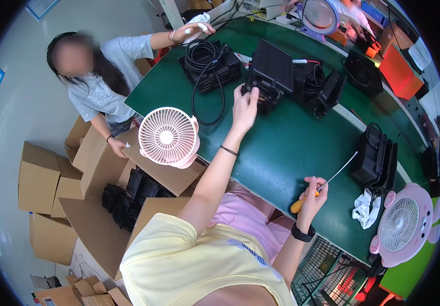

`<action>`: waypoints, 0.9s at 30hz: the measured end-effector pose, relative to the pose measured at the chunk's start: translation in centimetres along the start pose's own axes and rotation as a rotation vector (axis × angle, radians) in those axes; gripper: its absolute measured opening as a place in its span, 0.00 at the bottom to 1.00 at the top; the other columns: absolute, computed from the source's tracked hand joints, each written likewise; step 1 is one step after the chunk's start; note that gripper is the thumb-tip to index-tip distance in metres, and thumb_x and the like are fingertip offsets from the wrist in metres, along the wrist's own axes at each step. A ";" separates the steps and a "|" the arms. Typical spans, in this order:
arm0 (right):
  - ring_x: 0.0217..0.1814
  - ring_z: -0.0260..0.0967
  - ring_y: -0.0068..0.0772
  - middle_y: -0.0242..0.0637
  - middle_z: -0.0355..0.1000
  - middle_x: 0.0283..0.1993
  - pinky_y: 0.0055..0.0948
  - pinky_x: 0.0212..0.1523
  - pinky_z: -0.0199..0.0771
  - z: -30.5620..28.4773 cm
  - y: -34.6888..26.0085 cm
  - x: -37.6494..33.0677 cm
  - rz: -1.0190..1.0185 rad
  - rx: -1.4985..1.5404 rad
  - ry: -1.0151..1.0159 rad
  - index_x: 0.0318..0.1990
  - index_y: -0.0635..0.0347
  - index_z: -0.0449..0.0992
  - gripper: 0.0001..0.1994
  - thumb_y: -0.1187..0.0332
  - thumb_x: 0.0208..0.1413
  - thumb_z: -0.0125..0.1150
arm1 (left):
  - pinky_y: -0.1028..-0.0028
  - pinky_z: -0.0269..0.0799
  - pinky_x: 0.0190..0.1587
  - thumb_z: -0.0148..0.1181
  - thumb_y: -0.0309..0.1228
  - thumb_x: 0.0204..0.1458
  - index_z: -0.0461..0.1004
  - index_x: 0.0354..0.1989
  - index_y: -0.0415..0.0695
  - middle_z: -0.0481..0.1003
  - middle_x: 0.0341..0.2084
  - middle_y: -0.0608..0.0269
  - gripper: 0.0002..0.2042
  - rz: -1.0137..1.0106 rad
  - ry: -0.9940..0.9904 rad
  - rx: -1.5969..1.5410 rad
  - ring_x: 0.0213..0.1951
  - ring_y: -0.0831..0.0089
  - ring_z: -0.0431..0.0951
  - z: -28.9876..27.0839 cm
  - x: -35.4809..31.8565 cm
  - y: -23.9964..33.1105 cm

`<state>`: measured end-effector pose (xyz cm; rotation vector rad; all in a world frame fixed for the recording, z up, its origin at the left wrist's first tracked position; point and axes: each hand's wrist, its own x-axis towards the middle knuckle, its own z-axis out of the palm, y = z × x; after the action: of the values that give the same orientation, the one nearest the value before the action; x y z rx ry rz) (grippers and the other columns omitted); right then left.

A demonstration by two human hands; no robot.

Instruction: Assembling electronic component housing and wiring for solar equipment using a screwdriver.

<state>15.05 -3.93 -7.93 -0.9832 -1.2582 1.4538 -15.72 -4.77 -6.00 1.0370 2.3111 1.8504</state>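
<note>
Left hand [244, 106] grips the black unit [270, 74] mid-bench [291, 148]; right hand [312, 196] clasps a screwdriver [322, 186] near the bench's front edge, bare mat between

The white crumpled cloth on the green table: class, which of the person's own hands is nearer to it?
Right. The right hand, holding a screwdriver, sits just left of the cloth; the left hand is far up the table.

Her left hand [244, 106] grips a black box unit [270, 74] on the green counter [286, 148]; her right hand [313, 193] holds a screwdriver [322, 186].
</note>
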 end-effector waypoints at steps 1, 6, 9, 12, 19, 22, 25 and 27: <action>0.20 0.60 0.12 0.37 0.76 0.36 0.15 0.17 0.60 -0.1 -0.2 -0.2 0.012 0.016 0.022 0.41 0.60 0.69 0.07 0.68 0.66 0.58 | 0.60 0.64 0.61 0.51 0.50 0.64 0.80 0.36 0.37 0.63 0.60 0.41 0.25 0.021 -0.006 0.025 0.62 0.48 0.65 0.2 -1.3 1.6; 0.23 0.60 0.10 0.37 0.77 0.40 0.14 0.18 0.61 -0.5 -0.4 -1.1 0.035 0.060 0.049 0.40 0.58 0.70 0.05 0.70 0.65 0.58 | 0.52 0.60 0.63 0.64 0.32 0.56 0.75 0.47 0.46 0.55 0.59 0.37 0.12 0.213 -0.080 0.143 0.60 0.36 0.62 -0.9 -9.8 5.3; 0.23 0.59 0.09 0.39 0.73 0.53 0.13 0.18 0.61 -1.7 -1.3 -1.2 -0.010 0.015 0.093 0.39 0.59 0.69 0.04 0.71 0.65 0.57 | 0.56 0.66 0.60 0.66 0.31 0.53 0.71 0.59 0.48 0.49 0.62 0.34 0.23 0.244 -0.274 0.171 0.58 0.36 0.64 -0.2 -15.9 7.9; 0.24 0.60 0.09 0.40 0.68 0.59 0.13 0.20 0.63 -2.4 -2.9 -1.2 -0.068 0.036 0.123 0.39 0.61 0.68 0.04 0.71 0.65 0.56 | 0.60 0.74 0.54 0.68 0.28 0.50 0.66 0.65 0.46 0.46 0.65 0.33 0.31 0.358 -0.569 0.045 0.45 0.53 0.78 -1.4 -20.4 9.6; 0.30 0.62 0.09 0.41 0.68 0.62 0.11 0.21 0.64 -4.7 -4.0 -1.2 -0.114 -0.094 0.199 0.41 0.60 0.69 0.07 0.72 0.61 0.62 | 0.55 0.65 0.58 0.76 0.30 0.39 0.77 0.50 0.53 0.67 0.60 0.51 0.25 0.867 -0.091 0.191 0.57 0.50 0.70 -4.2 -13.8 10.5; 0.31 0.63 0.09 0.41 0.67 0.64 0.10 0.22 0.65 -4.7 -3.2 -0.6 -0.111 -0.088 0.149 0.42 0.59 0.69 0.08 0.71 0.61 0.62 | 0.53 0.68 0.60 0.77 0.32 0.37 0.75 0.56 0.54 0.65 0.62 0.51 0.32 0.843 -0.336 0.136 0.61 0.45 0.68 -3.3 -9.3 9.5; 0.31 0.63 0.09 0.42 0.65 0.67 0.10 0.21 0.64 -4.2 -2.2 -0.1 -0.052 -0.019 0.146 0.41 0.58 0.68 0.07 0.70 0.62 0.61 | 0.65 0.80 0.45 0.75 0.35 0.40 0.80 0.50 0.56 0.76 0.46 0.63 0.23 1.045 -0.249 0.251 0.49 0.55 0.79 -3.2 -7.3 10.1; 0.32 0.64 0.10 0.43 0.65 0.67 0.11 0.24 0.66 -4.3 -2.1 -0.3 -0.017 0.043 0.179 0.40 0.58 0.68 0.07 0.70 0.62 0.61 | 0.72 0.80 0.36 0.76 0.41 0.40 0.81 0.47 0.60 0.79 0.41 0.68 0.22 1.191 -0.157 0.280 0.40 0.64 0.81 -3.0 -6.8 10.4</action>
<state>19.52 -3.18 -6.51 -1.0465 -1.0992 1.3427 -6.56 -9.78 1.37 2.8936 1.9696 1.4425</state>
